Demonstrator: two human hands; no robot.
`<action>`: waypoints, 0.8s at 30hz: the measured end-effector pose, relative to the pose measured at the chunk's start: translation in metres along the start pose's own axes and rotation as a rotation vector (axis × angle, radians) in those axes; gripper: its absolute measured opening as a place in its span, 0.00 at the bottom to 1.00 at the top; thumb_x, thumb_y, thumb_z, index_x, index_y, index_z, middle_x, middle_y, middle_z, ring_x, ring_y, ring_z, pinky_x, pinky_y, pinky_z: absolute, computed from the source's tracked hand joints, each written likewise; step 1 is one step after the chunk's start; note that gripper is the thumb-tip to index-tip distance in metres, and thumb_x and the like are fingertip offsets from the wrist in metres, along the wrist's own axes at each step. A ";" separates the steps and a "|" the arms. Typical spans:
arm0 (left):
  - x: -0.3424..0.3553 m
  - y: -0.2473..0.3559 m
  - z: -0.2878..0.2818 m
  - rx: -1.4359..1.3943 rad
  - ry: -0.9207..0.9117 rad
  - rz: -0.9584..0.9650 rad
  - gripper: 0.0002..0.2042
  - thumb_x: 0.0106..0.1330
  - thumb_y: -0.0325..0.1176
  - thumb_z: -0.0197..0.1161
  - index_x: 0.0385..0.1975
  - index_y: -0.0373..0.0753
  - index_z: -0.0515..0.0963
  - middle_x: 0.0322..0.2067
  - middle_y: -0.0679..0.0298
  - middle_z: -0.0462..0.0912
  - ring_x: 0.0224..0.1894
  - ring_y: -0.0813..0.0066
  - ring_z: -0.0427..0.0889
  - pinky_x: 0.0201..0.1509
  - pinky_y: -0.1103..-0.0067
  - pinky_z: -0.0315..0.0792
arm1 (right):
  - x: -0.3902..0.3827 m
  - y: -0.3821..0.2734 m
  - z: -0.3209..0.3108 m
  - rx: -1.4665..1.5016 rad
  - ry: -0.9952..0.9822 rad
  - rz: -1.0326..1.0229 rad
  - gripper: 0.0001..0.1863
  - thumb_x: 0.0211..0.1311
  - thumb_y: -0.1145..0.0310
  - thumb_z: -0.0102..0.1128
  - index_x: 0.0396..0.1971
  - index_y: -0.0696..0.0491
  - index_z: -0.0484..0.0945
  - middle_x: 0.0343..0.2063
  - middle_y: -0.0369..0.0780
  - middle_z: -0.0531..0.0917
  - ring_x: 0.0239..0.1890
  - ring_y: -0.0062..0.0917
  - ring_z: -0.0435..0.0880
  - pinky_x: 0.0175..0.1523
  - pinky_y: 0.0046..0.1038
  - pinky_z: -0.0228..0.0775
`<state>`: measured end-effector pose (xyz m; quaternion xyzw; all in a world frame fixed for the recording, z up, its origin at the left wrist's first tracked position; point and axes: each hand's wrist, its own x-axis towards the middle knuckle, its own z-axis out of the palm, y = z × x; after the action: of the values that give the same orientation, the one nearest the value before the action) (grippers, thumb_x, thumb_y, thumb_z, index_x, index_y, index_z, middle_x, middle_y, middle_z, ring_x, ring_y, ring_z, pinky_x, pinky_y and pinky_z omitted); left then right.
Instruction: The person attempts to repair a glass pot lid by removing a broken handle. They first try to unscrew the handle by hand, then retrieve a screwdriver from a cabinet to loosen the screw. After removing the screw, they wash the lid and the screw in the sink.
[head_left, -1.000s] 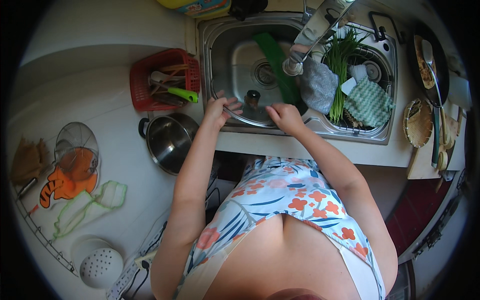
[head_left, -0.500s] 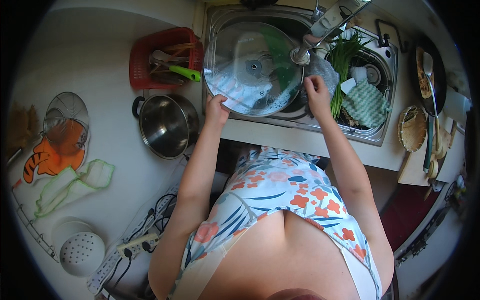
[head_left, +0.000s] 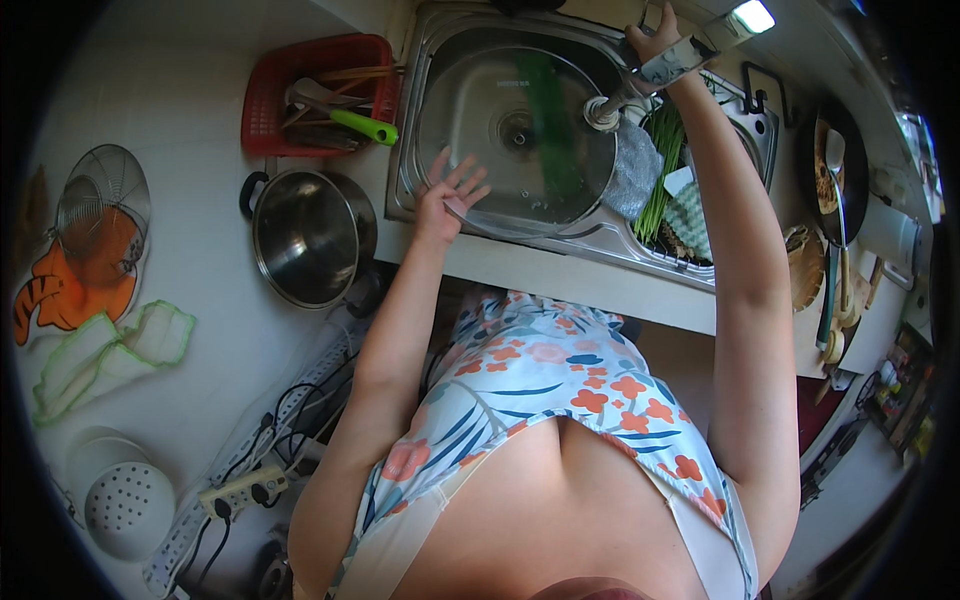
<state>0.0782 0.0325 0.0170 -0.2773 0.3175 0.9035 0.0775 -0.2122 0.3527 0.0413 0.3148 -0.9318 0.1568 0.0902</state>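
A large round clear glass lid (head_left: 560,215) lies over the sink basin, and the drain shows through it. My left hand (head_left: 447,200) holds the lid's near left rim, its fingers spread and seemingly seen through the glass. Beyond the sink, my right hand (head_left: 655,45) is at the faucet (head_left: 672,65), reaching behind its spout. Two of its fingers show stretched and apart; the spout hides part of the hand. Beside the lid a grey cloth (head_left: 632,168) hangs near long green stalks (head_left: 660,195) and a green textured cloth (head_left: 688,218).
Left of the sink stand a red basket (head_left: 262,105) of utensils and a steel pot (head_left: 305,235). A strainer (head_left: 105,195), green-edged cloth (head_left: 115,350) and white colander (head_left: 130,508) lie farther left. A frying pan (head_left: 850,190) is on the right; a power strip (head_left: 240,490) with cords sits lower left.
My right hand has moved up and away from beside the lid to the faucet. The left hand's fingers have spread at the lid's rim. The view has shifted slightly.
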 end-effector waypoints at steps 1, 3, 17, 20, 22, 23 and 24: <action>-0.001 -0.001 -0.002 -0.027 0.015 -0.009 0.36 0.48 0.19 0.40 0.64 0.45 0.55 0.60 0.44 0.61 0.60 0.41 0.63 0.58 0.51 0.64 | 0.007 -0.008 -0.004 0.088 -0.006 0.172 0.28 0.52 0.53 0.60 0.46 0.59 0.70 0.36 0.53 0.80 0.40 0.43 0.80 0.45 0.37 0.70; -0.001 -0.003 -0.006 -0.082 0.043 -0.030 0.36 0.47 0.18 0.40 0.63 0.46 0.55 0.60 0.44 0.60 0.60 0.42 0.63 0.59 0.50 0.64 | 0.017 -0.035 -0.027 0.260 -0.024 0.519 0.35 0.50 0.51 0.60 0.54 0.59 0.65 0.41 0.56 0.78 0.44 0.46 0.79 0.50 0.34 0.68; 0.013 -0.006 -0.007 -0.121 0.031 -0.065 0.37 0.48 0.19 0.40 0.65 0.44 0.52 0.60 0.43 0.61 0.60 0.41 0.63 0.59 0.51 0.65 | 0.027 -0.035 -0.019 0.185 -0.218 0.564 0.36 0.48 0.56 0.63 0.54 0.60 0.62 0.42 0.56 0.78 0.46 0.48 0.78 0.51 0.38 0.70; 0.016 -0.007 -0.010 -0.130 0.037 -0.062 0.37 0.48 0.19 0.40 0.65 0.44 0.52 0.59 0.44 0.62 0.60 0.41 0.64 0.59 0.51 0.64 | 0.019 -0.043 -0.028 0.189 -0.166 0.429 0.36 0.48 0.56 0.63 0.55 0.58 0.61 0.40 0.55 0.79 0.44 0.48 0.79 0.50 0.37 0.70; 0.015 -0.004 -0.006 -0.114 0.041 -0.044 0.37 0.48 0.19 0.40 0.65 0.44 0.52 0.59 0.45 0.63 0.60 0.41 0.64 0.59 0.51 0.64 | -0.002 -0.059 -0.042 0.297 -0.150 0.441 0.34 0.50 0.57 0.62 0.55 0.56 0.62 0.39 0.53 0.80 0.42 0.46 0.79 0.49 0.35 0.70; 0.016 -0.003 -0.006 -0.111 0.042 -0.040 0.36 0.48 0.19 0.39 0.65 0.44 0.52 0.59 0.45 0.63 0.59 0.42 0.64 0.59 0.51 0.64 | -0.010 -0.066 -0.048 0.350 -0.142 0.443 0.33 0.50 0.57 0.62 0.55 0.55 0.63 0.39 0.52 0.80 0.41 0.45 0.80 0.48 0.35 0.70; 0.019 -0.003 -0.005 -0.106 0.035 -0.044 0.36 0.48 0.19 0.39 0.65 0.44 0.52 0.59 0.45 0.63 0.59 0.42 0.65 0.60 0.52 0.64 | -0.030 -0.053 -0.043 0.416 -0.137 0.364 0.30 0.51 0.58 0.61 0.54 0.55 0.65 0.38 0.50 0.80 0.40 0.42 0.80 0.47 0.34 0.70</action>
<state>0.0653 0.0312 0.0019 -0.3038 0.2646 0.9120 0.0770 -0.1530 0.3447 0.0860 0.1639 -0.9247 0.3365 -0.0689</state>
